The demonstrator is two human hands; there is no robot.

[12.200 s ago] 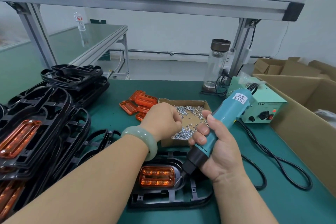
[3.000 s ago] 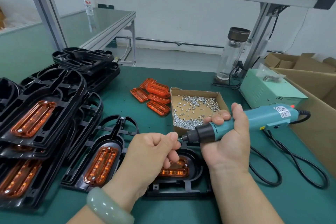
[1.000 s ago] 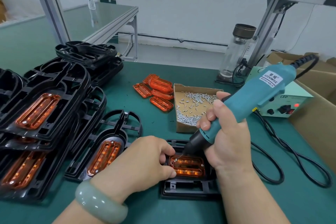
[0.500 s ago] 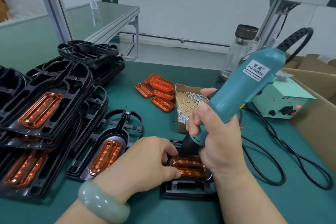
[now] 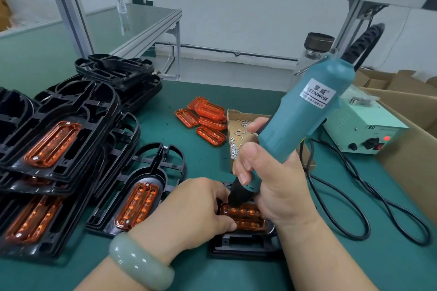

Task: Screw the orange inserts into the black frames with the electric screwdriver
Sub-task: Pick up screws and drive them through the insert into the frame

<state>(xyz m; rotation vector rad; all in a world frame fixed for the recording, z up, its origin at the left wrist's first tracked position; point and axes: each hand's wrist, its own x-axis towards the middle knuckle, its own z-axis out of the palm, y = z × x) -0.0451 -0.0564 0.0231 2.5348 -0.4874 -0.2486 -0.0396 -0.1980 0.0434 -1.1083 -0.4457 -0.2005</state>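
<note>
A: Where's the ribbed, shiny orange plastic insert?
B: Near us, in the flat black plastic frame. The left hand pinches it (thumb on top).
A: And the smooth teal electric screwdriver?
B: The right hand grips it, tip on the insert's left end. The green table mat lies open to the right.

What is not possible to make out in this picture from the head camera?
- Bit of the electric screwdriver, head view: hidden behind curled fingers of the left hand.
- Black frame: mostly under the right hand and left hand; only its near end shows.
- Screw box: near part behind the right hand.
- Small print on the screwdriver label: too small.
</note>
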